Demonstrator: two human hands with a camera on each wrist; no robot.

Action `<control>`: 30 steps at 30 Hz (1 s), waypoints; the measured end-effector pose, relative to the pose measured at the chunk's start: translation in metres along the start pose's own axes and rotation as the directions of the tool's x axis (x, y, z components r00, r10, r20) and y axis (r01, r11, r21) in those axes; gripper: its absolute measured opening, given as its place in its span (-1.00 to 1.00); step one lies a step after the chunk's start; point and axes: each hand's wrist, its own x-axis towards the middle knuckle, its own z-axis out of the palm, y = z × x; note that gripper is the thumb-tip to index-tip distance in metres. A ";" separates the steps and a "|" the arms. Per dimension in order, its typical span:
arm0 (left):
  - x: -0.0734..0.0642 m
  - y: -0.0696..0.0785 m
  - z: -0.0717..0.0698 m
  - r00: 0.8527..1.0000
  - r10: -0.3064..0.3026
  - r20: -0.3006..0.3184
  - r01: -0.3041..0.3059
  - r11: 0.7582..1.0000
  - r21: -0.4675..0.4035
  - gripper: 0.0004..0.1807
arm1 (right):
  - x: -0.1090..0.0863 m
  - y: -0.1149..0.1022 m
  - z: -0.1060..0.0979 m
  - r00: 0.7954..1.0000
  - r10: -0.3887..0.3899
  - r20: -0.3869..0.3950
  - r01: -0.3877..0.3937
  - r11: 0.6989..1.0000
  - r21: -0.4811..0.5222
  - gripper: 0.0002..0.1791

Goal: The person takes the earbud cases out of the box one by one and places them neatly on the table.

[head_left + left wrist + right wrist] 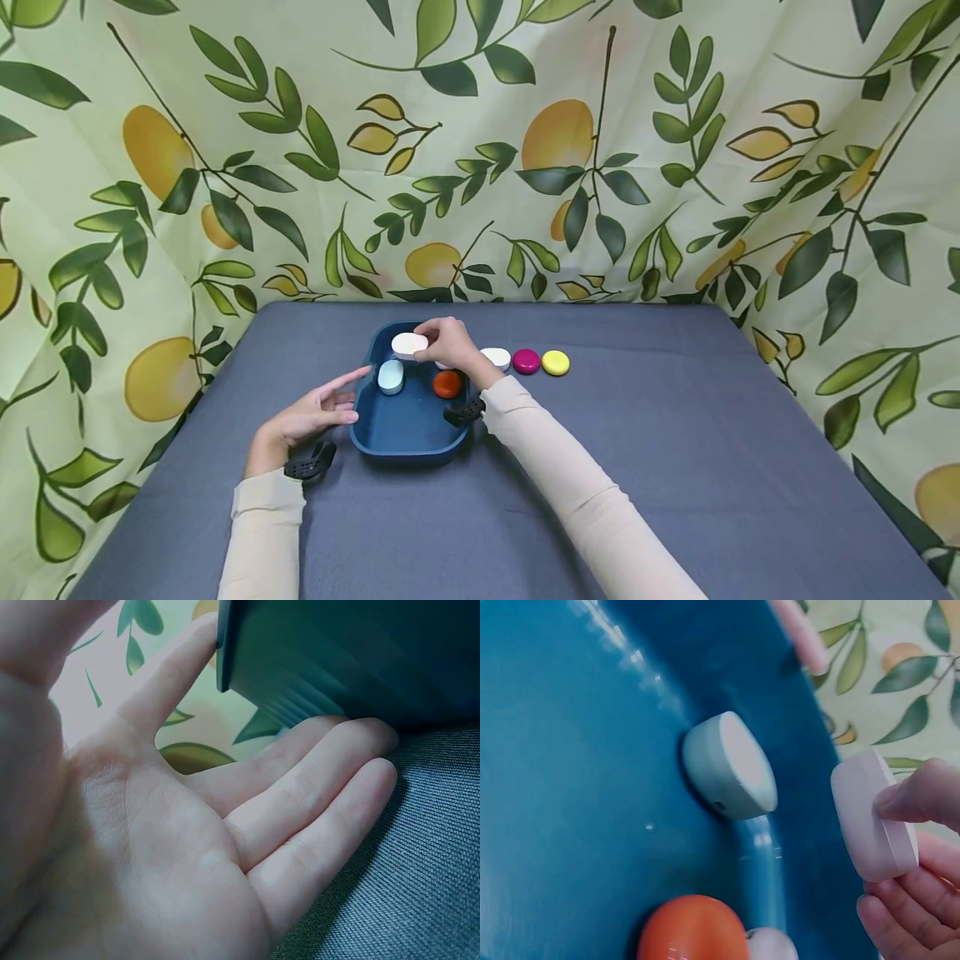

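My right hand pinches a white oval case between thumb and fingers, over the far part of a blue tray. In the right wrist view a seam runs along one edge of this white case. Inside the tray lie a pale blue rounded case and a round orange piece. A small whitish piece beside the orange one is mostly hidden in the head view. At the tray's left side my left hand has its fingers extended, the index fingertip right at the rim.
Right of the tray, a white oval piece, a magenta round piece and a yellow round piece form a row. All stand on a grey-blue cloth-covered table. A leaf-patterned curtain rises behind its far edge.
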 end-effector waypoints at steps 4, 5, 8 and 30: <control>-0.001 -0.002 -0.001 1.000 -0.003 -0.008 0.003 1.000 0.008 -0.12 | -0.007 -0.002 -0.009 0.999 -0.043 -0.003 0.043 0.999 0.025 -0.59; -0.002 -0.002 -0.001 1.000 -0.002 -0.009 0.002 1.000 0.008 -0.11 | -0.009 -0.003 -0.012 0.999 -0.047 -0.003 0.047 0.998 0.035 -0.59; -0.002 -0.003 -0.001 1.000 0.001 -0.008 -0.001 1.000 0.008 -0.11 | -0.016 -0.003 -0.019 0.999 -0.053 -0.003 0.053 0.996 0.069 -0.60; -0.002 0.001 0.000 1.000 0.007 0.007 -0.007 1.000 0.012 -0.11 | -0.072 0.043 -0.062 0.995 -0.035 -0.095 0.050 0.986 0.158 -0.56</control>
